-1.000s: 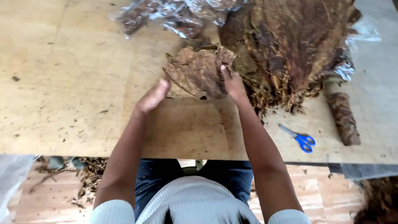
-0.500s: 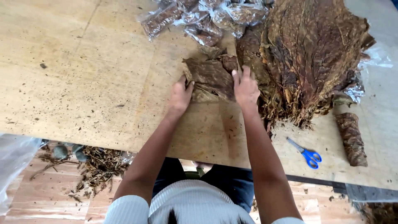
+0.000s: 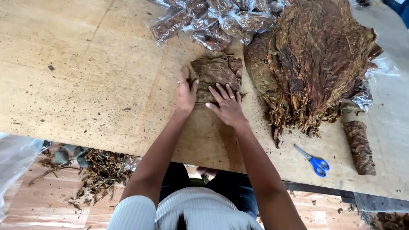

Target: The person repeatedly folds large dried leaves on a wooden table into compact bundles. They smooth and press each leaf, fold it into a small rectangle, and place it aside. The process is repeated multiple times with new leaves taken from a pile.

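Observation:
A brown dried leaf [image 3: 215,71] lies flat on the pale wooden table [image 3: 85,85]. My left hand [image 3: 185,91] presses on its left edge with the fingers together. My right hand [image 3: 228,104] lies flat on the leaf's near part, fingers spread. Neither hand grips anything. A big heap of dark brown dried leaves [image 3: 315,64] lies just right of the flat leaf.
Clear plastic bags of rolled leaf [image 3: 213,17] lie at the back. Blue-handled scissors [image 3: 314,162] and a rolled leaf bundle [image 3: 360,147] sit near the right front edge. Leaf scraps [image 3: 98,172] litter the wooden floor at the left, beside a clear plastic bag [image 3: 17,162].
The leaf was lifted off the table between both hands a second ago. It has come down onto the board, and both hands now lie flat on it.

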